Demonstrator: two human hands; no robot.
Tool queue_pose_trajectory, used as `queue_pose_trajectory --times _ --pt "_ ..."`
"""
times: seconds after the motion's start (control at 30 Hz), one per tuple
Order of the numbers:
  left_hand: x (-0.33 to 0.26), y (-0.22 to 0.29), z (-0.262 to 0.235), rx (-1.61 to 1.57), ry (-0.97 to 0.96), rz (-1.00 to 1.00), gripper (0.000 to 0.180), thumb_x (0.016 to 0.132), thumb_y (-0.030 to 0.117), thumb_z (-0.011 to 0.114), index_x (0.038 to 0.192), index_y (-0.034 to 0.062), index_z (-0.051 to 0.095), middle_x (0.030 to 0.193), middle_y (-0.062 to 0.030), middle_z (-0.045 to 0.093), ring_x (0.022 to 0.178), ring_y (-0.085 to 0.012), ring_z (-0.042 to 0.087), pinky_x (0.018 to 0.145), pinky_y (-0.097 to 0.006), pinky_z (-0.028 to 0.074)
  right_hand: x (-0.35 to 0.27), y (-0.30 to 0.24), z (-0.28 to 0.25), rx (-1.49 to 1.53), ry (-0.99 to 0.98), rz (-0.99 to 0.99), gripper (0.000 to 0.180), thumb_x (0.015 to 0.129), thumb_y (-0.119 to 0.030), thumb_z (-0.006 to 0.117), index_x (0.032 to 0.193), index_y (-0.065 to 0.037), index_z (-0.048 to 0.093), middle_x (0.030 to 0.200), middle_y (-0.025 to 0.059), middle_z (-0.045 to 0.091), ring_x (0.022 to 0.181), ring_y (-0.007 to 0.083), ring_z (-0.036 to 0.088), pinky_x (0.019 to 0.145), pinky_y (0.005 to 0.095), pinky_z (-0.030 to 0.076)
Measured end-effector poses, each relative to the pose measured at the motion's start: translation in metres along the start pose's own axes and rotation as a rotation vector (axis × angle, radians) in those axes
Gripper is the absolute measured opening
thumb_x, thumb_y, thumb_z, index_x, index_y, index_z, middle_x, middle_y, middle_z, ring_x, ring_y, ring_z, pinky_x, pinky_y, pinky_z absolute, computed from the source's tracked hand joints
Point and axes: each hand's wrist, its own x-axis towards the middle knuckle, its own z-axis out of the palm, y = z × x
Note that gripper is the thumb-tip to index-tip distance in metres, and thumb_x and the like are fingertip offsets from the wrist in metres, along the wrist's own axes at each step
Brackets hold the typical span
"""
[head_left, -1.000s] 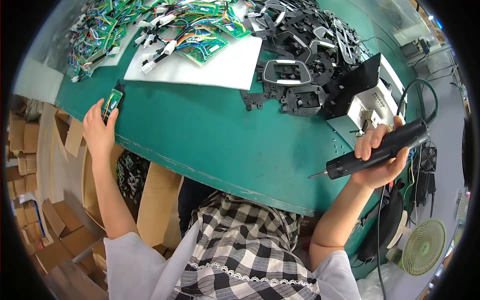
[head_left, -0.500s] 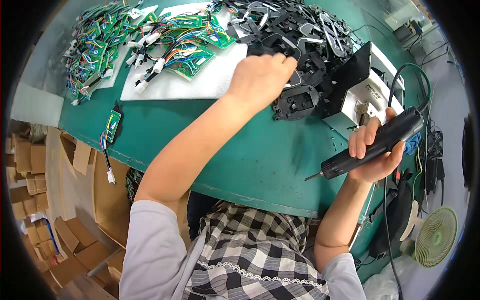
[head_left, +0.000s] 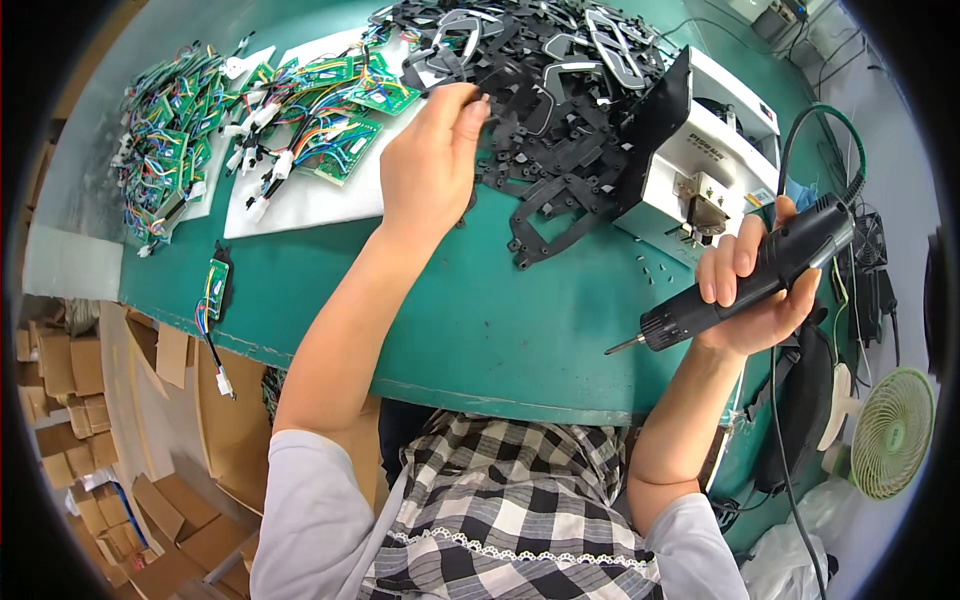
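Note:
My right hand [head_left: 750, 290] is wrapped round a black electric screwdriver [head_left: 725, 290], its bit pointing left above the green table. My left hand [head_left: 430, 165] is closed at the near edge of a heap of black plastic brackets [head_left: 560, 120]. Its fingertips are bent together, and I cannot make out what they hold; a bit of black plastic shows beside the wrist. Left of that hand, green circuit boards with coloured wires [head_left: 340, 145] lie on a white foam sheet [head_left: 310, 215]. A single wired board on a black bracket [head_left: 215, 290] lies near the table's left edge.
A white and black screw feeder [head_left: 700, 165] stands right of the brackets, with several tiny screws [head_left: 650, 268] by it. Another pile of wired boards [head_left: 175, 140] is at the far left. A green fan [head_left: 893, 433] and the screwdriver's cable are at the right; cardboard boxes [head_left: 175, 510] fill the lower left.
My left hand has moved left from over the brackets toward the foam sheet's edge. The right hand keeps its hold on the screwdriver, nearly still. The view has shifted slightly.

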Motion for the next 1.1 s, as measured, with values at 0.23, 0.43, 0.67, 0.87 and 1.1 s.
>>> queue_pose_trajectory --times 0.23,0.43,0.67,0.87,1.1 --pt "-0.069 0.058 0.005 0.038 -0.822 0.276 0.02 0.089 0.026 0.061 0.095 0.0076 0.065 0.085 -0.0044 0.066 0.078 -0.0192 0.065 0.065 -0.032 0.052 0.0 -0.011 -0.002 0.126 -0.074 -0.002 0.068 0.097 -0.045 0.045 0.144 0.0 0.025 0.082 0.0127 0.049 0.053 0.0173 0.051 0.047 0.0304 0.046" --pt "0.037 0.005 -0.047 0.485 -0.474 0.054 0.022 0.082 0.011 0.062 0.103 0.0147 0.069 0.105 -0.0083 0.068 0.092 -0.0279 0.065 0.08 -0.038 0.051 -0.002 -0.017 -0.003 0.044 -0.036 -0.03 0.068 0.097 -0.045 0.044 0.144 0.0 0.024 0.083 0.0132 0.049 0.054 0.0174 0.052 0.048 0.0305 0.047" --pt "0.104 -0.092 -0.084 0.967 -0.815 0.268 0.066 0.07 0.005 0.071 0.131 0.0202 0.053 0.134 -0.0069 0.054 0.127 -0.025 0.047 0.114 -0.045 0.026 -0.003 -0.01 0.006 0.022 -0.005 -0.015 0.069 0.096 -0.046 0.046 0.142 0.001 0.025 0.08 0.0126 0.051 0.051 0.0178 0.054 0.044 0.0299 0.049" --pt "0.097 -0.048 -0.1 0.267 -0.464 0.127 0.061 0.072 0.013 0.071 0.131 0.0112 0.052 0.128 -0.0087 0.056 0.12 -0.023 0.052 0.109 -0.036 0.033 -0.002 -0.01 0.006 -0.003 0.065 -0.016 0.067 0.096 -0.047 0.044 0.142 -0.001 0.027 0.078 0.0126 0.05 0.049 0.0187 0.052 0.042 0.0309 0.046" --pt "0.014 0.027 -0.078 0.227 -0.326 0.391 0.064 0.065 0.011 0.077 0.125 0.0061 0.058 0.107 -0.0115 0.059 0.097 -0.0261 0.059 0.082 -0.033 0.05 -0.004 -0.019 0.007 -0.275 0.141 -0.14 0.062 0.095 -0.047 0.044 0.138 -0.003 0.034 0.078 0.0123 0.05 0.052 0.019 0.051 0.047 0.033 0.046"
